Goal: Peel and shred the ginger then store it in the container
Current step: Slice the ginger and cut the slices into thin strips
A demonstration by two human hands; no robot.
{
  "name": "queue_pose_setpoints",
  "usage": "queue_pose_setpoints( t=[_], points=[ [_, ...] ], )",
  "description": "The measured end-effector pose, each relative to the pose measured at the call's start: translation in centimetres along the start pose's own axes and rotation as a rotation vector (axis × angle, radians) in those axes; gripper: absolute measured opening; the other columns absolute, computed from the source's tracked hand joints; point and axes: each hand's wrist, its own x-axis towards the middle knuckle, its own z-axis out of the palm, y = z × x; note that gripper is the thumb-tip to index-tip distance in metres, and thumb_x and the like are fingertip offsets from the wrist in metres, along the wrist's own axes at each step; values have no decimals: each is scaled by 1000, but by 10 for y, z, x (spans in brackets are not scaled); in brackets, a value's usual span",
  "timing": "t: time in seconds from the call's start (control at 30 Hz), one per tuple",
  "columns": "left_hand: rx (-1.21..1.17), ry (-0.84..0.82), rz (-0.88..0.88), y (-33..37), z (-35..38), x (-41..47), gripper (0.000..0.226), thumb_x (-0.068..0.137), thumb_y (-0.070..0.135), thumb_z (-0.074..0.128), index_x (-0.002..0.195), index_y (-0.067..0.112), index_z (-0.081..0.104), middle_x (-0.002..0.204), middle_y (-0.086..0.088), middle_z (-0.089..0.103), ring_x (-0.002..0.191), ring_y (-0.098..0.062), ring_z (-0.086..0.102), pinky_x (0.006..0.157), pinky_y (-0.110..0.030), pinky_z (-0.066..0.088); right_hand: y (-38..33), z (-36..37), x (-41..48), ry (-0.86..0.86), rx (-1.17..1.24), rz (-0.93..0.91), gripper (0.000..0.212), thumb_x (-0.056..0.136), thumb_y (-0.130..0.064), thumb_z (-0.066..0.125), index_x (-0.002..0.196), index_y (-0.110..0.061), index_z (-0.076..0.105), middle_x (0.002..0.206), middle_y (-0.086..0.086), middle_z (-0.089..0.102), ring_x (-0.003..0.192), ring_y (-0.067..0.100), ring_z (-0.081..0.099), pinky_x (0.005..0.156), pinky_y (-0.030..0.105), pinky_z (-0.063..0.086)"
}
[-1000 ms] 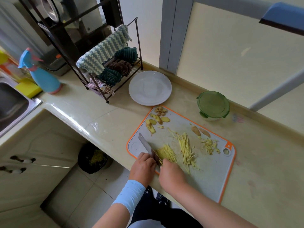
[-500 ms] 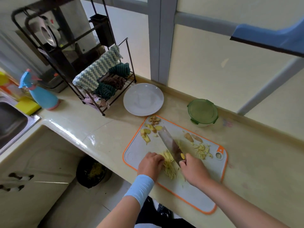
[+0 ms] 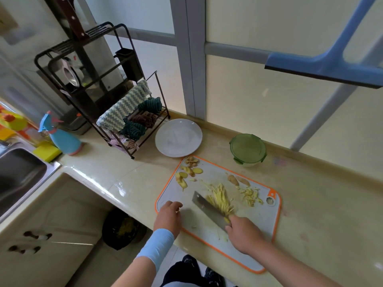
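While right grip [image 3: 244,235] clasps cleaver [image 3: 207,208] beside ginger shreds [image 3: 219,199], left grip [image 3: 169,216] loosely curled, empty, over board [image 3: 257,220].

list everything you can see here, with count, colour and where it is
board: 1, grey with orange rim, on counter
knife: 1, steel, blade against the bigger shred pile
ginger shreds: 2 piles, yellow, mid board and further right
ginger peels: several, tan, board's far left corner
ginger ends: 2, tan, far side of board
container: 1, green lid on, behind board
plate: 1, white, left of container
cloths: several, green, brown, striped, on black rack
sink: 1, steel, far left
spray bottle: 1, blue, by sink
sponge: 1, yellow, by sink
bin: 1, black, under counter
squeegee: 1, blue, upper right
left hand: on board, holding nothing
right hand: grips knife handle
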Motion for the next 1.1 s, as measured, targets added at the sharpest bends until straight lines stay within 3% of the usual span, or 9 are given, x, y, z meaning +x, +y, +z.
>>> queue_pose_setpoints(
  t=[0.17,0.3,0.37,0.5,0.6,0.83,1.0,1.1],
  points=[
    [-38,-156,71,38,20,-4,44,98,17,43,140,25,50,132,4,50,118,-16,54,101,-24,41,26,-19,0,128,23,110,20,98,-36,46,84,-21,45,98,7,65,94,30,62,71,35,47],
    [-148,-187,125,65,26,-1,46,95,8,47,137,26,54,127,8,57,108,-6,58,93,-15,40,35,-33,-2,193,79,98,22,96,-33,47,78,-22,44,84,4,60,81,27,56,63,34,38],
    [-138,-140,115,62,18,4,43,94,8,49,130,27,59,119,11,59,102,-6,58,90,-17,44,36,-36,-6,154,93,71,22,94,-33,49,76,-22,43,80,0,57,77,24,54,61,34,37],
    [121,-141,68,30,-4,14,41,93,8,44,120,32,63,113,9,56,105,-16,57,90,-30,50,39,-27,-15,-37,45,8,16,89,-36,49,81,-22,53,84,-2,61,76,18,58,58,31,39],
    [199,-174,60,5,-10,18,34,96,19,42,119,34,63,113,7,55,108,-19,56,91,-33,50,41,-17,-17,-124,-23,-21,18,88,-36,49,74,-24,47,83,-3,59,77,19,57,57,31,36],
    [239,-331,308,16,-7,24,32,88,38,51,118,37,63,113,14,57,112,-13,55,92,-26,46,46,-25,-4,134,5,147,22,94,-39,51,82,-20,50,87,0,63,84,23,60,62,33,41],
    [400,-409,454,18,-8,32,43,77,47,70,117,35,61,110,10,60,108,-13,52,85,-26,43,23,-19,-5,96,12,148,25,94,-40,49,77,-23,44,81,-4,57,77,21,54,59,33,37],
    [326,-355,417,21,-10,45,28,86,42,64,113,33,64,112,8,63,107,-17,58,87,-26,46,13,-11,-8,119,49,186,27,95,-41,49,76,-24,41,81,-4,56,81,23,57,54,30,33]
  ],
)
